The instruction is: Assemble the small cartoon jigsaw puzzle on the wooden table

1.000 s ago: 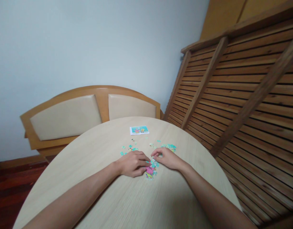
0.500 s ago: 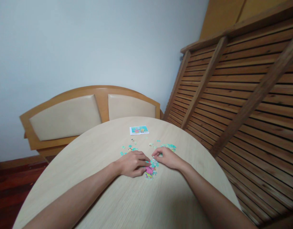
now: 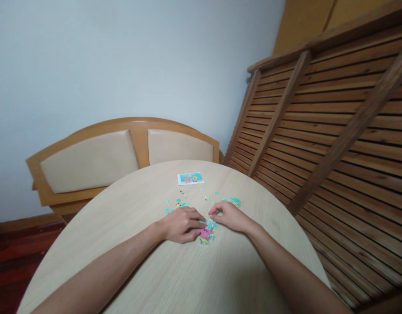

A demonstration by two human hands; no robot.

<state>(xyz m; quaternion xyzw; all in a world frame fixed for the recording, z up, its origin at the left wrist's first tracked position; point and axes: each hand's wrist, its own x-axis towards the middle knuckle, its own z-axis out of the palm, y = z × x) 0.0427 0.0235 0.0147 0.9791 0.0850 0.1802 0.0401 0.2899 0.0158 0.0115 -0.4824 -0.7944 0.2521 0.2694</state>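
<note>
Loosely spread, my left hand (image 3: 181, 224) touches the pink-and-turquoise, part-built jigsaw (image 3: 205, 234) from nine o'clock, on the pale, round wooden worktop (image 3: 148, 274). My right hand (image 3: 230, 216) pinches near twelve; whether around anything, I cannot tell. The rectangular turquoise picture card (image 3: 191, 178) lies towards eleven.

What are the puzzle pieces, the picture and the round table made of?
Puzzle pieces: maybe matt printed cardboard, flat and colourful, but too small to be sure. Picture: probably smooth printed paper, thin with white edges. Round table: seemingly matt wood or laminate, showing pale grain lines.
</note>
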